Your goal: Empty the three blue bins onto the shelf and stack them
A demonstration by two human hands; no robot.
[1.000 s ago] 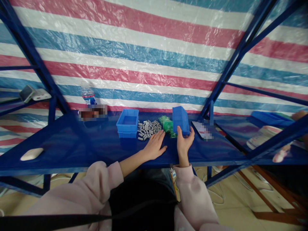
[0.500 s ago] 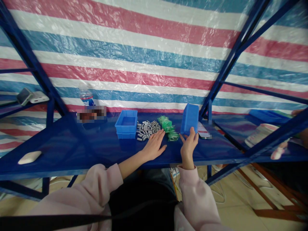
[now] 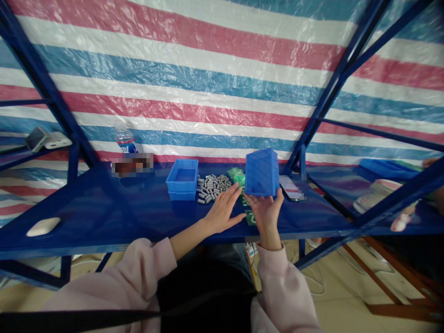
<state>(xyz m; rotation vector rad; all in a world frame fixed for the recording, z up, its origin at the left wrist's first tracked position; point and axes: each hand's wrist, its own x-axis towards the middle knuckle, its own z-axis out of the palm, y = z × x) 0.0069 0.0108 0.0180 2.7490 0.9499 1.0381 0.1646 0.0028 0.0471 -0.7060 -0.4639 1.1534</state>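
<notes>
My right hand [image 3: 266,212] holds a blue bin [image 3: 262,173] by its lower edge, tilted up above the table. Behind and below the bin lie green plastic packets [image 3: 237,176], partly hidden by it. My left hand [image 3: 224,210] has its fingers spread and holds nothing, close to the packets and a pile of small metal cylinders [image 3: 212,187]. Left of the pile, two blue bins [image 3: 182,179] are stacked one on the other.
A phone [image 3: 290,188] lies right of the held bin. A white mouse-like object [image 3: 43,227] is at the far left, and a bottle [image 3: 125,140] stands at the back. Blue frame posts [image 3: 310,125] rise on both sides. A person's hand [image 3: 430,162] shows at the right edge.
The bin in my right hand has moved left and turned, now covering part of the green packets. A packet lies nearer the front edge. My left hand's fingers have lifted slightly.
</notes>
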